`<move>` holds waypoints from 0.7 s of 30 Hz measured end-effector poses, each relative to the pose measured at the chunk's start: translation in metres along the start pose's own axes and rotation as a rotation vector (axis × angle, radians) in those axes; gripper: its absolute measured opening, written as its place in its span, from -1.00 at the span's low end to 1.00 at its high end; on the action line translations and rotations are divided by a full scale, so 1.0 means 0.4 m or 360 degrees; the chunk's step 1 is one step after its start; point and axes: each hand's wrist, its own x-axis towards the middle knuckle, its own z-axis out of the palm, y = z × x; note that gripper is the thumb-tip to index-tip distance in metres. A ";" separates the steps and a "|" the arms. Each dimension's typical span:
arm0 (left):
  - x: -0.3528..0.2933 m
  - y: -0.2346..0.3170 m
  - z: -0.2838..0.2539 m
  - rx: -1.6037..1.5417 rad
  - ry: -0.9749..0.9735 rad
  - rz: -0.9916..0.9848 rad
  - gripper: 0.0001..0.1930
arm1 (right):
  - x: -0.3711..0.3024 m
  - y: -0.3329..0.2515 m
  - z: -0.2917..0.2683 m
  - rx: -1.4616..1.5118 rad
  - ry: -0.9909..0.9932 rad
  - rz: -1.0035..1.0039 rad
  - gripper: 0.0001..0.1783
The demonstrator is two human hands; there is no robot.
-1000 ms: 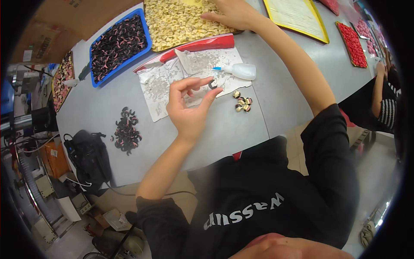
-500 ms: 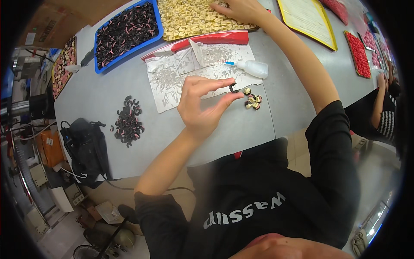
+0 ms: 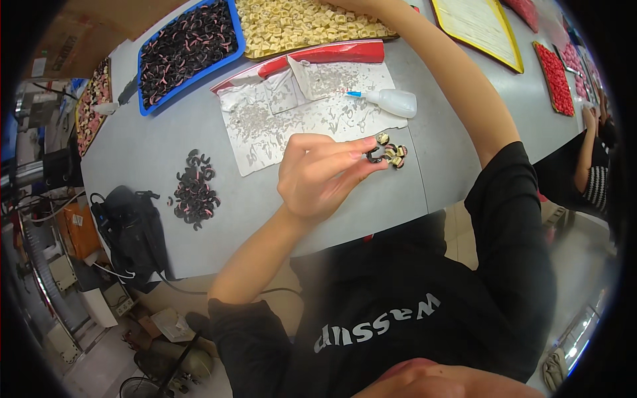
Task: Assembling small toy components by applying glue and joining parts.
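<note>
In left grip, black crescent

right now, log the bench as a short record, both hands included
left hand: pinching a small black curved piece
right hand: mostly cut off at top edge, near cream-yellow square pieces; grip unclear
centre: blue-tipped white plastic squeeze bottle, lying partly on white sheet
left side: loose black-and-pink curved pieces on grey tabletop
upper left: blue plastic tray of similar pieces
</note>
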 end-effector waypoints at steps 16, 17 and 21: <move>-0.009 0.008 0.017 -0.0252 -0.0096 -0.0291 -0.39 | -0.449 -0.099 -0.272 -0.0088 -0.0102 0.0161 -0.87; -0.011 0.008 0.023 -0.0255 -0.0095 -0.0320 -0.39 | -0.461 -0.097 -0.272 -0.0136 -0.0102 0.0156 -0.87; -0.019 0.000 0.040 -0.0438 0.0009 -0.0421 -0.48 | -0.460 -0.097 -0.260 -0.0183 -0.0111 0.0135 -0.86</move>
